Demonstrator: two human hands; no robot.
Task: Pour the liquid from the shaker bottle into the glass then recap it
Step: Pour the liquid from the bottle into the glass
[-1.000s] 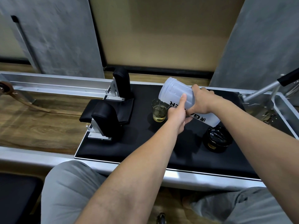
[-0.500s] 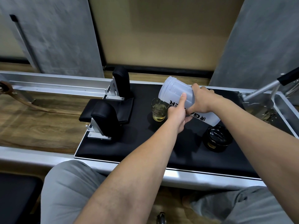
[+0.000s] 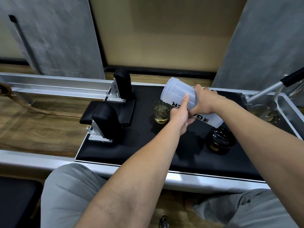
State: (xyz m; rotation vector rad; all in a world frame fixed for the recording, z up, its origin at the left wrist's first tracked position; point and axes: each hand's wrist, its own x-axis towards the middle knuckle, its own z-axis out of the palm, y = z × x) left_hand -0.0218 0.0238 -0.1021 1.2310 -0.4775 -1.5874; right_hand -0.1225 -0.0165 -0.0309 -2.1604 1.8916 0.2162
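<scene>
1. Tilting shaker bottle (image 3: 178, 96) mouth-down toward glass (image 3: 161, 111), w/ bottle mouth sitting just above and right of glass rim; base raised out to the right.
2. Gripping bottle w/ both hands: left hand (image 3: 180, 116) wrapped under and around its mid-body, thumb pressed up along the wall; right hand (image 3: 205, 102) closed over the top of the body, just right of glass.
3. Holding yellowish liquid in glass, roughly lower half filled; glass standing upright on black pad (image 3: 131, 145), untouched by either hand.
4. Looking near-empty inside bottle: only droplets showing on the clear wall near the mouth; no clear stream visible, so can't tell if anything is flowing right now.
5. Judging pour as done or nearly done, approx. halfway thru task overall.
6. Waiting for recap: black lid (image 3: 220, 140) lying loose on pad, well right of glass and nearer the body, below bottle's raised base.
7. Remaining, prob.: righting bottle, setting or steadying it right of glass, freeing one hand to fetch lid, seating and closing it.
8. Watching for drips onto pad while bottle swings upright past glass rim.
</scene>
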